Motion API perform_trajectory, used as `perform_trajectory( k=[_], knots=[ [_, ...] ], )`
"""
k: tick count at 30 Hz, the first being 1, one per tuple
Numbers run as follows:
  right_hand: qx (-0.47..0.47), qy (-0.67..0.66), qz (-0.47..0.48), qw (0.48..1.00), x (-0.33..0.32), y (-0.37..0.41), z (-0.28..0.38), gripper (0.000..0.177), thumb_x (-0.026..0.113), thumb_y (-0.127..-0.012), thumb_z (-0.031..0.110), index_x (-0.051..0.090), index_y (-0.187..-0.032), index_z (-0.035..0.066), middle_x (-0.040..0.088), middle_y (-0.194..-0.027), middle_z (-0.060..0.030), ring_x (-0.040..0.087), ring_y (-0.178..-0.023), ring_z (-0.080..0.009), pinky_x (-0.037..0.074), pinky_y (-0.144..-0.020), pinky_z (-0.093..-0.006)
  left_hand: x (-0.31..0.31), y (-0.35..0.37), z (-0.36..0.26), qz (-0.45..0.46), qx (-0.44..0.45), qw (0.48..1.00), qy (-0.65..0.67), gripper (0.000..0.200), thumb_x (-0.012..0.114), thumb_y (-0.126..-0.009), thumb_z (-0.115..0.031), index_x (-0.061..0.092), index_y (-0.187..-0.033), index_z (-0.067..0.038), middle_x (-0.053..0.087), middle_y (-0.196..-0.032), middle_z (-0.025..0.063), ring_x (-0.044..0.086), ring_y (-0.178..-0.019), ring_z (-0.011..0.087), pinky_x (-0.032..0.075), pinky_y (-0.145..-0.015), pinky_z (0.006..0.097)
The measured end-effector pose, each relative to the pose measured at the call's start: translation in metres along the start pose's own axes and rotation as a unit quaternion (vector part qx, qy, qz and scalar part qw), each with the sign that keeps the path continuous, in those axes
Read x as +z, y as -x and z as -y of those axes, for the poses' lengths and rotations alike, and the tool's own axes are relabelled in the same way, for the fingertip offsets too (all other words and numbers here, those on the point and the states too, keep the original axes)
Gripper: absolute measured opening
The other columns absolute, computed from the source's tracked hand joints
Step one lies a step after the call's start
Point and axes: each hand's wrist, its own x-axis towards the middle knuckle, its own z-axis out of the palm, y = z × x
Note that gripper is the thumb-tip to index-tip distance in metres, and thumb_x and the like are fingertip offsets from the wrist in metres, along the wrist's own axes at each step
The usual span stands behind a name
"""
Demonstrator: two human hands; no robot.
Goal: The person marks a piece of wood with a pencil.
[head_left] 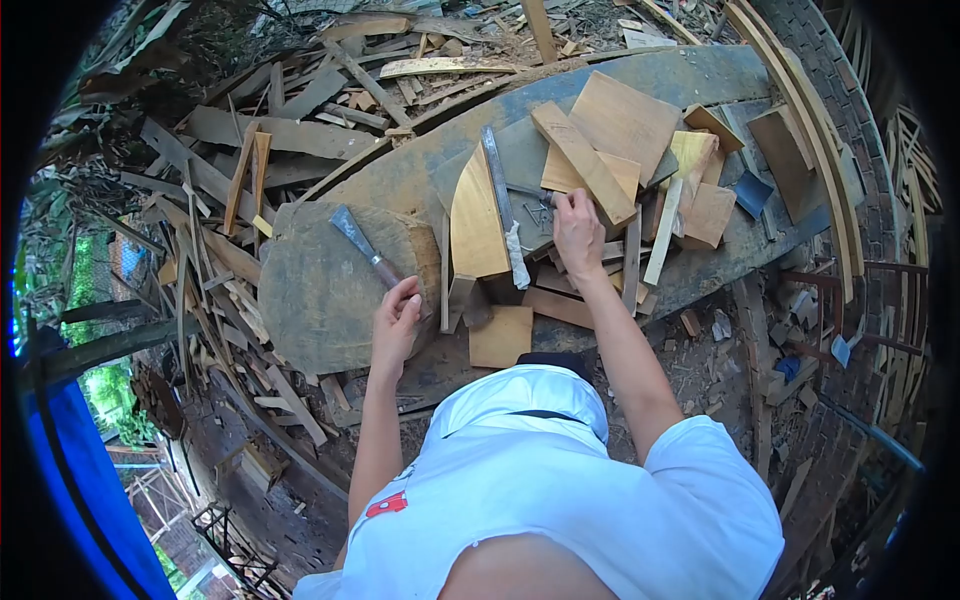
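Observation:
A wide-bladed chisel (352,234) with a dark wooden handle lies slanted over the round log block (310,290). My left hand (398,318) is closed at the handle, its fingers curled against it. My right hand (580,236) reaches over a dark board (522,222) scattered with small nails or screws. Its fingers are pinched together; whatever is between them is too small to make out. Between my hands are a curved-edge wooden piece (475,225) and a long metal file (496,180) with a white-wrapped end.
A wooden bar (585,165) and a square board (625,122) are stacked beyond my right hand. More wood blocks (707,215) are at the right. Long curved strips (815,130) cross the right edge. Scrap wood (270,135) is piled on the left.

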Motion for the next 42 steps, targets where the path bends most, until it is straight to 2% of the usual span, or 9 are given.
perform_trajectory(
  k=[7, 14, 18, 22, 31, 34, 37, 40, 42],
  knots=[
    [-0.011, 0.121, -0.006, 0.993, 0.011, -0.005, -0.010, 0.007, 0.062, -0.078, 0.012, 0.060, -0.083, 0.007, 0.055, -0.085, -0.0079, 0.061, -0.082, -0.0246, 0.054, -0.063, -0.0370, -0.005, 0.001, 0.008, -0.001, 0.009, 1.000, -0.003, 0.036, 0.056, -0.095, -0.012, 0.057, -0.129, -0.004, 0.060, -0.114, 0.0030, 0.054, -0.092, 0.0091, 0.045, -0.083, 0.0246],
    [-0.007, 0.074, 0.037, 0.997, 0.001, -0.006, -0.006, 0.021, 0.072, -0.069, 0.020, 0.063, -0.081, 0.006, 0.061, -0.086, -0.0085, 0.064, -0.084, -0.0245, 0.055, -0.064, -0.0396, -0.006, 0.000, 0.007, 0.003, 0.006, 1.000, -0.002, 0.036, 0.054, -0.097, -0.015, 0.056, -0.131, -0.006, 0.061, -0.119, 0.0035, 0.055, -0.104, 0.0107, 0.044, -0.085, 0.0259],
    [0.051, 0.075, 0.083, 0.992, -0.002, 0.005, 0.002, 0.023, 0.072, -0.071, 0.024, 0.066, -0.081, 0.005, 0.065, -0.085, -0.0100, 0.067, -0.082, -0.0274, 0.056, -0.065, -0.0412, -0.006, 0.003, 0.004, -0.005, 0.008, 1.000, -0.003, 0.036, 0.055, -0.096, -0.014, 0.055, -0.131, -0.004, 0.061, -0.116, 0.0045, 0.055, -0.095, 0.0103, 0.045, -0.085, 0.0259],
    [0.080, 0.084, 0.095, 0.989, -0.007, 0.006, 0.002, 0.023, 0.070, -0.073, 0.025, 0.066, -0.081, 0.005, 0.066, -0.084, -0.0115, 0.069, -0.076, -0.0305, 0.056, -0.065, -0.0427, -0.009, 0.002, 0.010, -0.006, 0.000, 1.000, -0.002, 0.035, 0.054, -0.097, -0.016, 0.057, -0.131, -0.006, 0.062, -0.119, 0.0040, 0.056, -0.103, 0.0105, 0.045, -0.083, 0.0257],
    [0.071, 0.069, 0.126, 0.987, 0.005, -0.014, 0.016, 0.024, 0.070, -0.074, 0.025, 0.066, -0.084, 0.004, 0.067, -0.088, -0.0134, 0.069, -0.077, -0.0329, 0.057, -0.067, -0.0442, -0.004, -0.002, 0.004, -0.007, -0.013, 1.000, -0.011, 0.035, 0.054, -0.097, -0.018, 0.057, -0.130, -0.005, 0.062, -0.116, 0.0037, 0.056, -0.099, 0.0101, 0.045, -0.083, 0.0257],
    [0.068, 0.060, 0.119, 0.989, 0.001, -0.009, 0.022, 0.022, 0.069, -0.079, 0.024, 0.065, -0.087, 0.005, 0.065, -0.091, -0.0143, 0.068, -0.076, -0.0339, 0.056, -0.066, -0.0440, -0.003, -0.004, 0.007, -0.002, 0.035, 0.998, -0.057, 0.035, 0.055, -0.095, -0.015, 0.057, -0.127, -0.001, 0.061, -0.111, 0.0068, 0.058, -0.092, 0.0130, 0.048, -0.081, 0.0279],
    [-0.061, -0.123, 0.026, 0.990, -0.011, 0.009, 0.034, 0.016, 0.063, -0.088, 0.022, 0.063, -0.084, 0.006, 0.061, -0.082, -0.0154, 0.064, -0.069, -0.0367, 0.052, -0.058, -0.0440, -0.008, 0.001, 0.009, -0.018, 0.050, 0.992, -0.117, 0.037, 0.058, -0.093, -0.015, 0.056, -0.127, -0.001, 0.059, -0.106, 0.0078, 0.058, -0.090, 0.0153, 0.048, -0.081, 0.0288],
    [-0.097, -0.108, 0.212, 0.966, -0.018, 0.055, 0.027, 0.024, 0.063, -0.088, 0.028, 0.063, -0.082, 0.004, 0.063, -0.077, -0.0167, 0.064, -0.069, -0.0366, 0.052, -0.059, -0.0453, -0.014, -0.001, 0.025, -0.053, 0.122, 0.970, -0.202, 0.045, 0.062, -0.089, -0.016, 0.053, -0.131, -0.004, 0.055, -0.107, 0.0098, 0.058, -0.086, 0.0173, 0.048, -0.080, 0.0300],
    [-0.108, -0.092, 0.279, 0.950, -0.017, 0.091, 0.011, 0.027, 0.062, -0.088, 0.030, 0.063, -0.081, 0.003, 0.064, -0.077, -0.0171, 0.064, -0.069, -0.0366, 0.052, -0.060, -0.0456, -0.017, 0.001, 0.032, -0.158, 0.225, 0.901, -0.334, 0.056, 0.066, -0.085, -0.015, 0.048, -0.138, -0.009, 0.052, -0.108, 0.0121, 0.057, -0.083, 0.0175, 0.049, -0.078, 0.0308]
  ],
)
